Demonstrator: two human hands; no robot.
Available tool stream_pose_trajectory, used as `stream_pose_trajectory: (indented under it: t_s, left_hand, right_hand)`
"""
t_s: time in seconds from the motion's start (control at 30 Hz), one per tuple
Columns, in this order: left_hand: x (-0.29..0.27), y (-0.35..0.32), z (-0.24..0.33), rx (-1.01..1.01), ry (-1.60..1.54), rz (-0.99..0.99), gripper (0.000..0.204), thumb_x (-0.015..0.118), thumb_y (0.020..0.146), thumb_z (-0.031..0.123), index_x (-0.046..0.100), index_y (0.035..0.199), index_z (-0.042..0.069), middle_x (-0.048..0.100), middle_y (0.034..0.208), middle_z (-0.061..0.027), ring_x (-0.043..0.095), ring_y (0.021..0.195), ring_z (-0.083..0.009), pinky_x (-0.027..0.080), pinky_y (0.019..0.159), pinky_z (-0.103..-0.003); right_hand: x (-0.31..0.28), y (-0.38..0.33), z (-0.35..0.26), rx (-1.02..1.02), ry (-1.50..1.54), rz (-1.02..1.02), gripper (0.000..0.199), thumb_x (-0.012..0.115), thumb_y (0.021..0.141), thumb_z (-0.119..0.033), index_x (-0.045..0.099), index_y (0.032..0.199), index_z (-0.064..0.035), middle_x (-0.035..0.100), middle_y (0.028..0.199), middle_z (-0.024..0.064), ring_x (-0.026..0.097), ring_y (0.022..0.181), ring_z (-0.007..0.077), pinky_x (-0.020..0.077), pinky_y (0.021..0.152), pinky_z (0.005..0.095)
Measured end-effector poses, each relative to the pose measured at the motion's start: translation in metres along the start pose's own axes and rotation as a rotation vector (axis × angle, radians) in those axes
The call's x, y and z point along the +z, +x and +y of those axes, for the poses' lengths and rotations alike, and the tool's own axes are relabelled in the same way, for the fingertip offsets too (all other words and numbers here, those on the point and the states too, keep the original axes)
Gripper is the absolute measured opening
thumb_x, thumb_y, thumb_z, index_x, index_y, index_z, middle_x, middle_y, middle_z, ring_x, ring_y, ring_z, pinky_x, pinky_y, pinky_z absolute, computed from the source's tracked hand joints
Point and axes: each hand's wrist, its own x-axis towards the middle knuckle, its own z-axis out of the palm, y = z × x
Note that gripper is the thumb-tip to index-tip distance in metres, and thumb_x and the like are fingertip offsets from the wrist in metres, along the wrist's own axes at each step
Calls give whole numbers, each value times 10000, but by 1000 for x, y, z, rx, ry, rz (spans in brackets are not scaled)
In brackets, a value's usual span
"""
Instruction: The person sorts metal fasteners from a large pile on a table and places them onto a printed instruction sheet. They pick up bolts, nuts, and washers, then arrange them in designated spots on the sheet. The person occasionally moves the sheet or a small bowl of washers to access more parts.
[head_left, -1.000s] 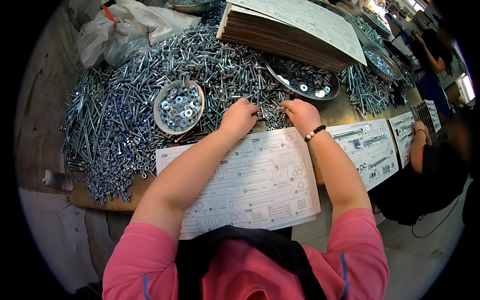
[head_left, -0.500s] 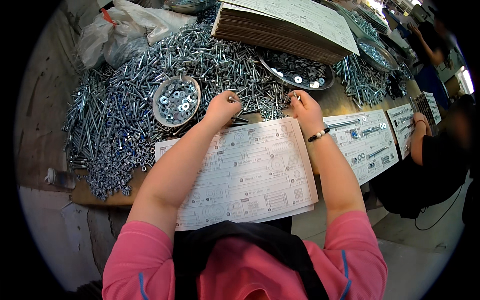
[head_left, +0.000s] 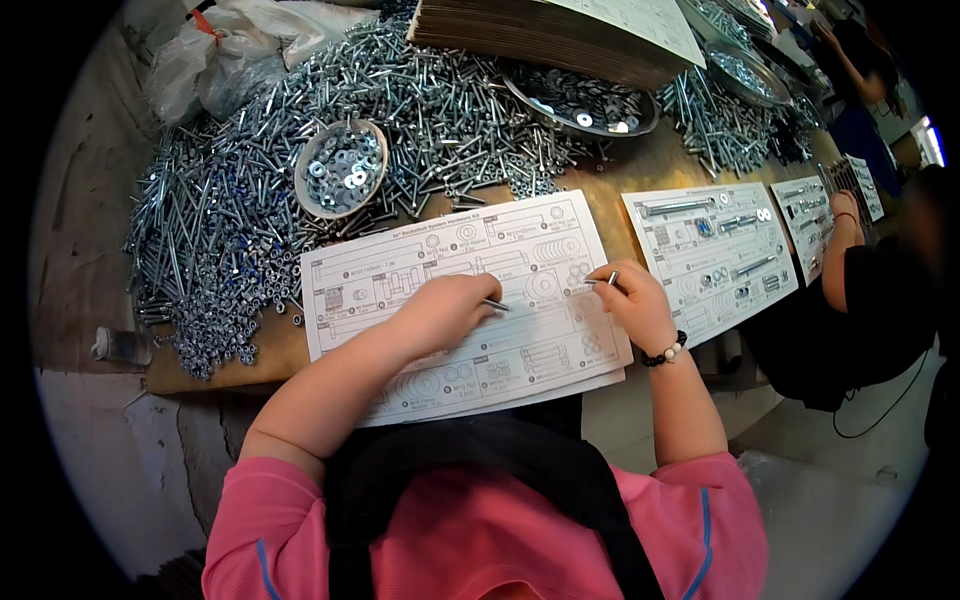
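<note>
A printed white card (head_left: 400, 290) with outline drawings of bolts, nuts and washers lies at the table's front edge. Over its middle, my left hand (head_left: 452, 308) is closed on a metal bolt (head_left: 494, 304), whose end sticks out past the fingers. My right hand (head_left: 634, 302), with a beaded bracelet at the wrist, hovers at the card's right edge. Thumb and fingers there pinch another small metal bolt (head_left: 612, 279). Beyond the card spreads a big heap of loose bolts (head_left: 440, 130), with hex nuts at its near edge.
A round bowl of washers (head_left: 384, 165) sits in the heap. Behind stand a dark tray (head_left: 640, 131) of black washers and a tall stack of cards (head_left: 520, 38). To the right lie hardware-covered cards (head_left: 690, 270) and a co-worker's hand (head_left: 845, 205). Plastic bags (head_left: 225, 65) rest back left.
Both hands have come back from the near edge of the bolt heap to over the card, each with a bolt. The view has shifted slightly.
</note>
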Motion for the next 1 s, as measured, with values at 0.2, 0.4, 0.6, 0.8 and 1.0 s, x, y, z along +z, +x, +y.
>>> stream_pose_trajectory:
  t_s: [0.2, 0.4, 0.6, 0.8, 1.0]
  left_hand:
    - [42, 9, 23, 147, 40, 119, 192, 567, 812, 182, 537, 968, 74, 608, 862, -138, 574, 834, -326, 455, 711, -402]
    - [75, 1, 27, 322, 129, 124, 147, 552, 805, 173, 530, 911, 74, 537, 907, -118, 551, 835, -302, 463, 700, -396]
    - [78, -16, 23, 284, -13, 202, 255, 689, 685, 123, 555, 898, 80, 543, 917, -87, 549, 824, -274, 464, 701, -357]
    - [82, -17, 41, 208, 2, 380, 300, 681, 674, 117, 569, 948, 64, 554, 903, -84, 528, 846, -275, 405, 754, -376]
    - [90, -15, 33, 216, 56, 331, 338, 670, 690, 152, 572, 1002, 68, 556, 926, -88, 522, 850, -276, 384, 797, -372]
  right_hand:
    - [5, -34, 7, -70, -95, 22, 144, 608, 777, -60, 616, 917, -27, 535, 792, 92, 552, 660, 189, 440, 603, 274]
    - [12, -56, 10, -169, -220, -11, 130, 637, 742, -80, 627, 866, -43, 538, 814, 84, 545, 765, 242, 443, 658, 313]
    - [28, -59, 5, -223, -262, 0, 124, 635, 737, -78, 590, 846, -41, 543, 792, 104, 547, 752, 278, 454, 641, 344]
    - [50, -64, -3, -342, -386, 55, 133, 619, 728, -67, 573, 853, -76, 518, 836, 74, 549, 733, 267, 464, 602, 349]
    - [44, -73, -4, -362, -470, -11, 140, 605, 731, -70, 584, 869, -81, 516, 838, 72, 542, 776, 262, 460, 636, 333]
